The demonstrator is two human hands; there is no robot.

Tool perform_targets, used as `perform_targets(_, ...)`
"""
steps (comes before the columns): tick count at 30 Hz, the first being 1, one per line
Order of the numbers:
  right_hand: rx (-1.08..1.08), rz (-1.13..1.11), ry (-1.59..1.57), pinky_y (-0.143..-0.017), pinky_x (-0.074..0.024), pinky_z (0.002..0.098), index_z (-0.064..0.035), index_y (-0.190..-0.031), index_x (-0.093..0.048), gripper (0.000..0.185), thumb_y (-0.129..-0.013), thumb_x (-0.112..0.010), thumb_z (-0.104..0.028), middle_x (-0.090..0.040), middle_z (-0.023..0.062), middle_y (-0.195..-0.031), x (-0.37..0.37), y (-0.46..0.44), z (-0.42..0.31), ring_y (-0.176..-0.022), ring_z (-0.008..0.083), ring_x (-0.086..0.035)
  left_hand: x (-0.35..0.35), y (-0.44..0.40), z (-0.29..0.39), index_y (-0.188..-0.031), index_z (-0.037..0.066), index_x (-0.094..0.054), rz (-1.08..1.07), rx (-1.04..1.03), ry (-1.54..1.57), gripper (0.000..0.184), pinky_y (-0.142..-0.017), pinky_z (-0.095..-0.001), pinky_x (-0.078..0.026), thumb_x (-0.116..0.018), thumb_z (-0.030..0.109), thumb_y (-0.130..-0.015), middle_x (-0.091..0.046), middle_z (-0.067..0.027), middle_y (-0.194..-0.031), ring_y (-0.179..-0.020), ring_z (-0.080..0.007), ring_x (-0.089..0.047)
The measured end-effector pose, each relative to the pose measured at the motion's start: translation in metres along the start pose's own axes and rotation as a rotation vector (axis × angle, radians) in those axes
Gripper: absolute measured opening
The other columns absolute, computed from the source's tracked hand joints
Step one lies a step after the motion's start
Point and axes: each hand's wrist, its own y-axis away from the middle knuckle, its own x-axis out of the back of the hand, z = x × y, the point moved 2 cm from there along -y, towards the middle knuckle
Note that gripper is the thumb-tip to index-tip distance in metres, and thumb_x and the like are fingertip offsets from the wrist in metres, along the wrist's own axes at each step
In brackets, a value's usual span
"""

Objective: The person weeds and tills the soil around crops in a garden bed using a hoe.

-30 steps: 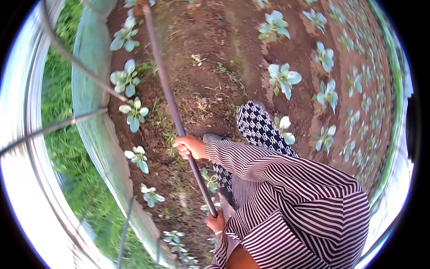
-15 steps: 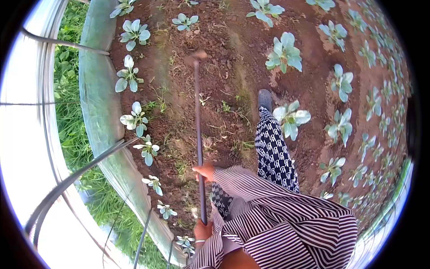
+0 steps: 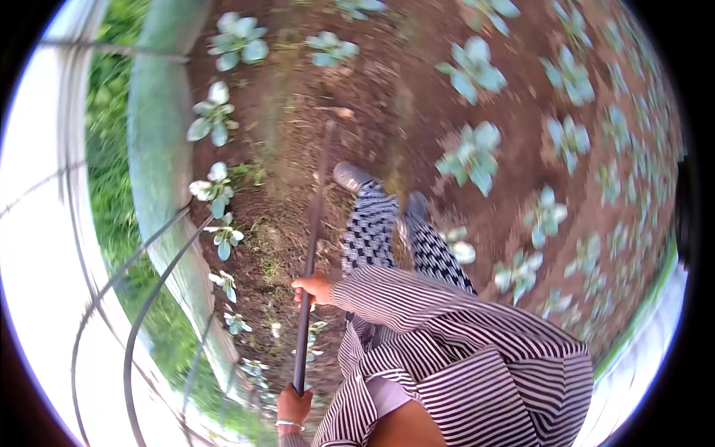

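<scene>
Passing through right hand's (image 3: 314, 288) fingers, the pole (image 3: 314, 223) enters left hand (image 3: 294, 404).

Motion blur; L side overexp.

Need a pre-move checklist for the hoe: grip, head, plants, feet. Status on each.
1. Right hand closed on hoe handle, partway along: ok.
2. Left hand closed around the handle's near end: ok.
3. Hoe head apart from the leafy plant ahead: ok.
4. Left shoe well away from the handle: not ok, I'd say; it's close beside it.
5. Hoe head biting into soil: cannot tell, blurred.
</scene>
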Motion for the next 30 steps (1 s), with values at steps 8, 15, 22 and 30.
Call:
perform_targets(8,-0.109,-0.019,0.044,-0.060,-0.0538,0.0510,0.0012,-0.079,-0.049,0.012,-0.083,-0.056,-0.008,-0.051,0.0111,-0.067,0.003,-0.037,-0.104,-0.059,0.0253,-0.056,0.050,0.011,-0.007,-0.093,0.007,-0.059,-0.161,-0.013,0.012,0.019,-0.054,-0.0460,-0.048,-0.055,0.021,-0.080,-0.062,-0.0202,-0.073,-0.065,-0.0375,-0.061)
perform_targets(15,-0.211,0.089,0.143,-0.066,-0.0506,0.0529,-0.0005,-0.082,-0.049,0.009,-0.081,-0.057,-0.006,-0.051,0.0111,-0.067,-0.012,-0.025,-0.142,-0.065,0.0287,-0.055,0.132,0.018,0.048,-0.094,0.010,-0.060,-0.257,0.302,0.015,0.032,-0.069,-0.0451,-0.050,-0.063,0.036,-0.074,-0.064,-0.0172,-0.079,-0.077,-0.0353,-0.063)
perform_targets(22,-0.303,0.191,0.417,-0.073,-0.0499,0.0551,0.0004,-0.085,-0.049,0.012,-0.082,-0.059,-0.006,-0.055,0.0144,-0.072,0.024,-0.028,-0.211,-0.070,0.0299,-0.057,0.119,0.064,0.111,-0.086,0.008,-0.061,-0.018,0.374,0.039,0.023,-0.049,-0.0427,-0.050,-0.050,0.029,-0.085,-0.062,-0.0151,-0.064,-0.058,-0.0328,-0.063)
perform_targets(30,-0.400,0.494,0.679,-0.055,-0.0438,0.0467,-0.0031,-0.071,-0.045,0.012,-0.080,-0.051,-0.010,-0.043,0.0118,-0.061,0.139,0.059,-0.176,-0.055,0.0267,-0.045,-0.091,0.179,0.228,-0.100,0.008,-0.064,-0.439,0.565,0.797,0.039,-0.063,-0.0449,-0.049,-0.059,0.041,-0.080,-0.063,-0.0184,-0.072,-0.073,-0.0369,-0.062)
